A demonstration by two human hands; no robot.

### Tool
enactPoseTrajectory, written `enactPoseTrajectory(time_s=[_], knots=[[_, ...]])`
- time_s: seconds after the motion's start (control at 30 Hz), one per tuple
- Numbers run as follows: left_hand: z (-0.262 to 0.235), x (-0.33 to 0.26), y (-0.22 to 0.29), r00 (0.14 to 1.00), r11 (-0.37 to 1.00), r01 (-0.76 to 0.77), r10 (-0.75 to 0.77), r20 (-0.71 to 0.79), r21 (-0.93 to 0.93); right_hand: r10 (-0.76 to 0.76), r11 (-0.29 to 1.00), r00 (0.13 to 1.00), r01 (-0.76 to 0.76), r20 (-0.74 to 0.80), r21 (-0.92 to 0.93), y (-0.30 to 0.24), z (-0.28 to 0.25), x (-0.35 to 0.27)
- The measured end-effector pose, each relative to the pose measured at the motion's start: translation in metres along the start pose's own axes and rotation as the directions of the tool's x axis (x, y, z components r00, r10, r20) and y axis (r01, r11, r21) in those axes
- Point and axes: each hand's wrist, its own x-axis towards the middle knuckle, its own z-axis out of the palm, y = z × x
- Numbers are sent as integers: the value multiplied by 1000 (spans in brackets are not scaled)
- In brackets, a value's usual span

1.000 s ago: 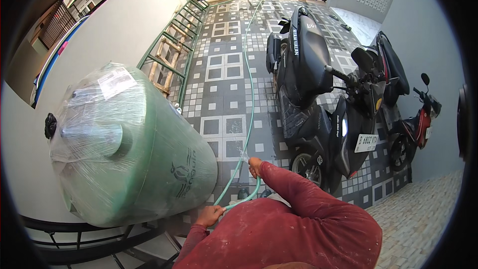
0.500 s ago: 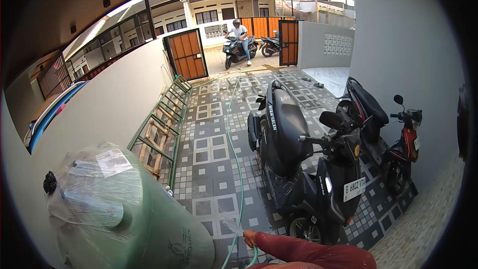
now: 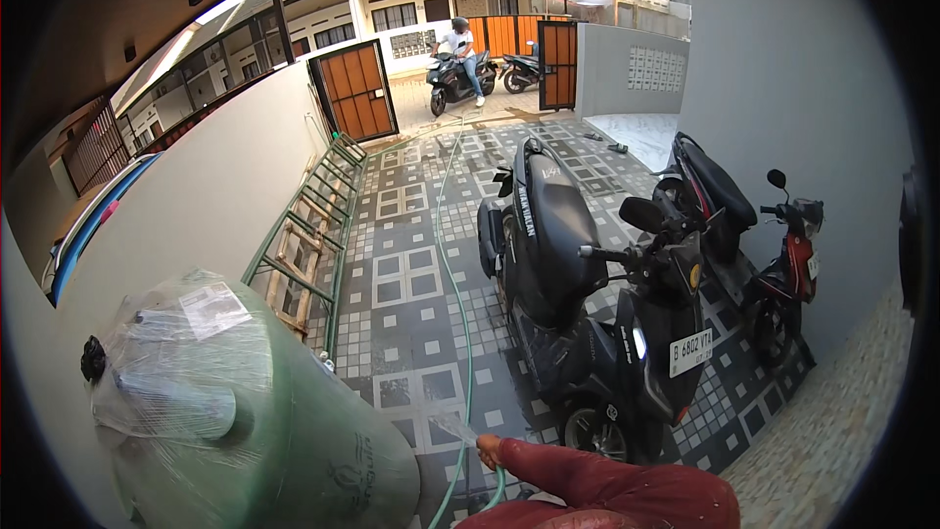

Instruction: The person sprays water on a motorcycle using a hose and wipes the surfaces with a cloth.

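Observation:
My right hand (image 3: 488, 450), at the end of a dark red sleeve, is closed around the end of a green garden hose (image 3: 500, 490). Water (image 3: 450, 424) sprays from it toward the left, over the patterned tiles. The rest of the hose (image 3: 452, 284) trails across the paving toward the gateway. Close by on the right stands a black scooter (image 3: 558, 264), its front wheel just beyond my forearm. To the left lies a large green tank (image 3: 323, 431), partly wrapped in clear plastic. My left hand is out of view.
A green metal frame (image 3: 328, 245) lies along the left wall. A red and black motorbike (image 3: 783, 274) stands by the right wall. Between orange gate panels (image 3: 354, 93), a helmeted person (image 3: 458, 44) sits on a dark scooter (image 3: 453, 78). Sandals (image 3: 617, 148) lie near a pale step.
The view has shifted slightly, so everything sits a little higher and further left. My right hand keeps its grip on the hose and water still sprays. The helmeted person's posture differs slightly.

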Motion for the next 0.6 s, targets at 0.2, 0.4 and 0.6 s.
enactPoseTrajectory(time_s=[0.2,0.4,0.6], knots=[[15,-26,-22,999,998,51,-51,-8,23,150,988,984,-151,98,5,-1,-10,13],[12,-39,-6,999,1000,15,-15,-36,1,157,970,957,-195,242,143,12,-13,26],[14,-41,2,999,999,-3,5,-49,37,117,993,985,-118,126,2,10,-15,14]])
